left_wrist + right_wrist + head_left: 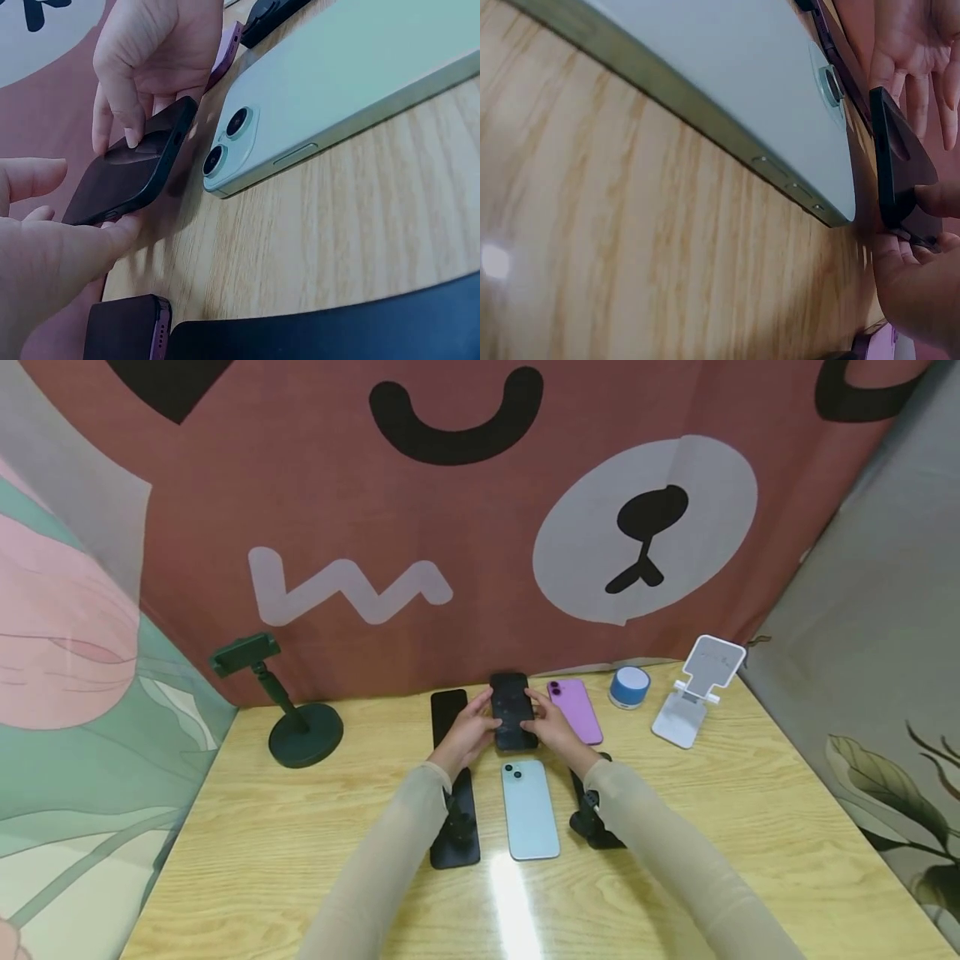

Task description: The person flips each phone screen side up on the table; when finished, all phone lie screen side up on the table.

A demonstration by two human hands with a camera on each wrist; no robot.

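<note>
A black smartphone (513, 714) is between the two hands at the back of the table, dark screen up and tilted in the wrist views. My right hand (553, 727) pinches one edge, thumb on the screen and fingers behind, as the right wrist view shows. At the opposite edge, my left hand (471, 732) touches the phone with its thumb, while its other fingers are extended and spread in the right wrist view. A pale mint phone (531, 810) lies camera side up just in front. Left of the hands is a long black item (457, 839), partly hidden by the left arm.
A purple phone (577, 710) lies right of the hands. Beyond it stand a blue-and-white cylinder (629, 687) and a white phone stand (686, 714). A dark green holder on a round base (306, 735) is at the left. The right forearm partly covers a black stand (596, 827).
</note>
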